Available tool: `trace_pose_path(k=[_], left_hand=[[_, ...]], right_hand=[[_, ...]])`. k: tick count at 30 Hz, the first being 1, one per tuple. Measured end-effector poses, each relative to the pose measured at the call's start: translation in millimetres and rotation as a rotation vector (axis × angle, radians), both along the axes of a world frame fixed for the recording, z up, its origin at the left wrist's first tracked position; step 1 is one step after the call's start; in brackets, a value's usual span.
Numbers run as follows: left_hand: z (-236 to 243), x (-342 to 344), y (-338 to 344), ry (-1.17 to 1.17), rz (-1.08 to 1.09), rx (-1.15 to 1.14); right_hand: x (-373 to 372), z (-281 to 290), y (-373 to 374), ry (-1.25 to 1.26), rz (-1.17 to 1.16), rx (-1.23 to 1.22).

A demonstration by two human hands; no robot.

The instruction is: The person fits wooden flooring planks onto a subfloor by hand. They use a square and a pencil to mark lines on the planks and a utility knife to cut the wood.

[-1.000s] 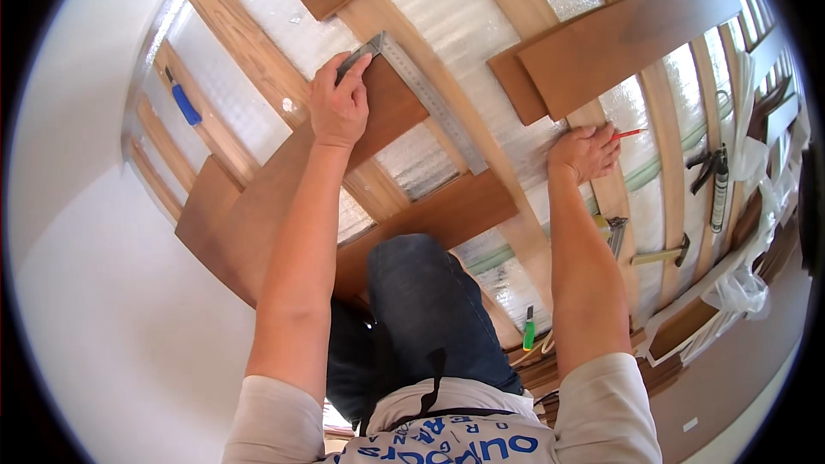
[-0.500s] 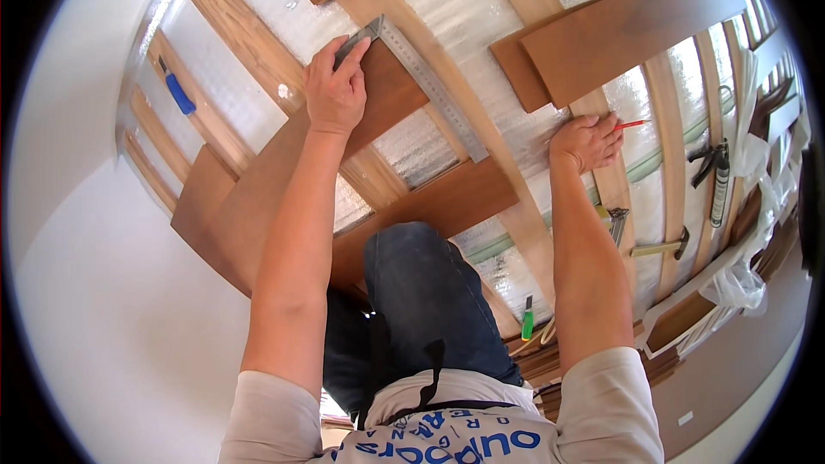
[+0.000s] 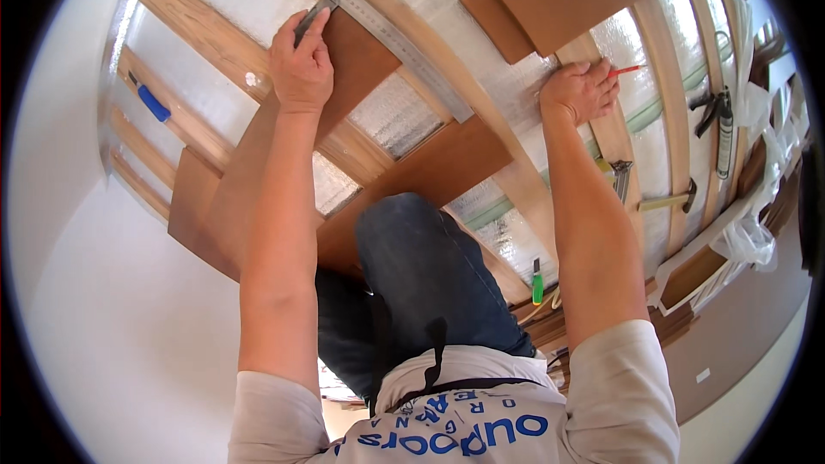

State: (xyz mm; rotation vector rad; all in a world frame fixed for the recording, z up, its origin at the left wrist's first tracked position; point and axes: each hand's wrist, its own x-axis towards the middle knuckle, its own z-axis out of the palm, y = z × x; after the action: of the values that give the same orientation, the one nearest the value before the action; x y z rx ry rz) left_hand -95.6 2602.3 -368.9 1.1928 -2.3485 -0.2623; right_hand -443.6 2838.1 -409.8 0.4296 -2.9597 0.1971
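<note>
My left hand (image 3: 301, 73) grips the dark stock of a metal try square (image 3: 404, 50), thumb and fingers closed around it. The stock lies at the end of a brown floorboard (image 3: 357, 58), and the graduated blade reaches across to a second brown board (image 3: 468, 153) close to my knee. On the right, my right hand (image 3: 577, 93) leans on a wooden batten and the foil underlay, with a red pencil (image 3: 627, 70) held between its fingers and sticking out to the right. The hidden fingertips do not show fully.
Battens (image 3: 365, 153) run across silvery foil. A blue-handled cutter (image 3: 153, 103) lies at left. A green-handled knife (image 3: 537, 285), a hammer (image 3: 666, 201) and a caulking gun (image 3: 724, 125) lie to the right. Loose boards (image 3: 593, 0) lie ahead; a white wall stands left.
The view has shifted, so the boards and both hands appear higher in the picture. The left hand remains on the try square, and the right hand still leans down with the pencil.
</note>
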Motion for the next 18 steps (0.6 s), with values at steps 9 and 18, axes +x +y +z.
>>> trace_pose_path(k=[9,18], left_hand=[[-2,3,0,-0.035,0.011,-0.011],[7,-8,6,0.005,0.024,0.012]], right_hand=[[3,-1,-1,0.031,0.01,-0.018],[-6,2,1,0.022,0.002,0.02]])
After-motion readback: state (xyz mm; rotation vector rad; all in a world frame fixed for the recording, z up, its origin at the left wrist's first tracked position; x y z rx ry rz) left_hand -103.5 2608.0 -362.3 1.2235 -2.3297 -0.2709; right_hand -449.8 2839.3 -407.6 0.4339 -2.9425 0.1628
